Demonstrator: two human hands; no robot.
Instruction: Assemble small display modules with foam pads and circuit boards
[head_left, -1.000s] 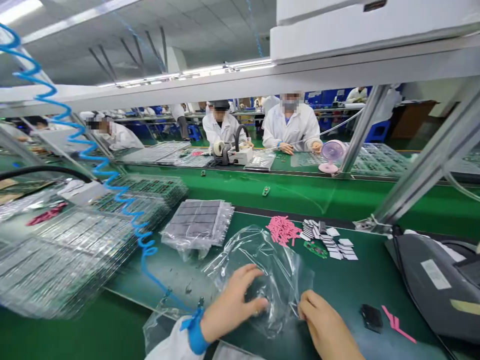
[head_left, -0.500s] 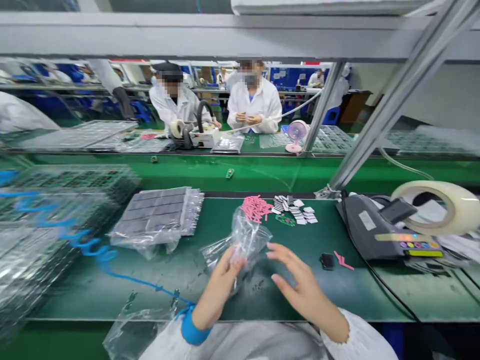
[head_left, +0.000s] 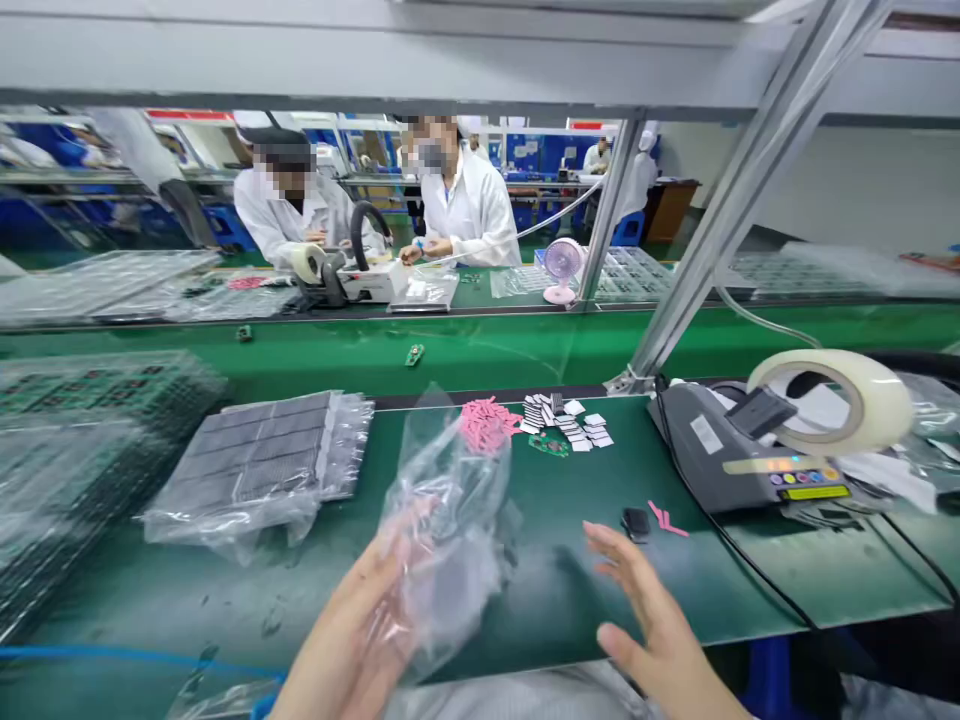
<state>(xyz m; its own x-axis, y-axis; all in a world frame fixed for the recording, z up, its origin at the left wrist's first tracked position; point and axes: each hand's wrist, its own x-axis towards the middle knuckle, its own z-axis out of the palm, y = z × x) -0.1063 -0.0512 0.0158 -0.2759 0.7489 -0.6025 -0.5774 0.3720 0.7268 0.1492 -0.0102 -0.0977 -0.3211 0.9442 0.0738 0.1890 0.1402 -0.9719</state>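
Observation:
My left hand is closed on a clear plastic bag and holds it up above the green mat; the bag drapes over my fingers and blurs them. My right hand hovers open to the right of the bag, fingers spread, holding nothing. Just beyond its fingertips lies a small black part with a few pink strips beside it. Further back sit a heap of pink strips, small white and dark pads and a small green circuit board.
A bagged stack of grey sheets lies at left, with stacked clear trays beyond. A tape dispenser with a large tape roll stands at right. Slanted metal posts rise behind. Two people in white coats work across the green conveyor.
My left hand has lifted the plastic bag higher off the mat. My right hand has let go, opened and drifted right. The view has swung right and downward.

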